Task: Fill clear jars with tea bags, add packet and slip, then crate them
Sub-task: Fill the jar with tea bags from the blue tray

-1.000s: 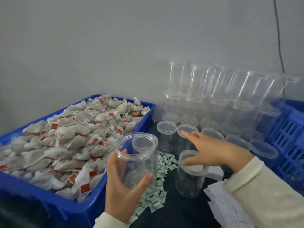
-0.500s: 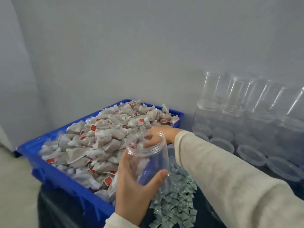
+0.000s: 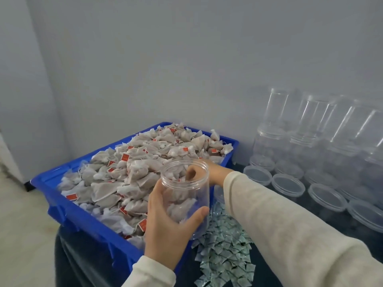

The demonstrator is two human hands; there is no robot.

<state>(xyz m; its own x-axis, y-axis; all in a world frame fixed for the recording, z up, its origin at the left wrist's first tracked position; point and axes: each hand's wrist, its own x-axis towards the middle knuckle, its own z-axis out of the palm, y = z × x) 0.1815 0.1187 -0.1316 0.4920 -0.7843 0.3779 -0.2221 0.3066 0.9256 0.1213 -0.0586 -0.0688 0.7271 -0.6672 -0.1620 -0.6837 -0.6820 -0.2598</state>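
Holding one jar point(image 3: 184, 195), left hand point(image 3: 165, 230) only.

Your left hand point(image 3: 165, 230) is raised, thumb and fingers wrapped in a grip; your right arm crosses leftward in front of you, sleeve to the wrist; right hand point(image 3: 209, 172) has fingers curled down, contents unclear

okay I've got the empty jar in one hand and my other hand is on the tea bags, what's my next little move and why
Probably grip some tea bags and drop them in: the left hand holds the jar empty, mouth up, over the crate, and the right hand rests on the heap.
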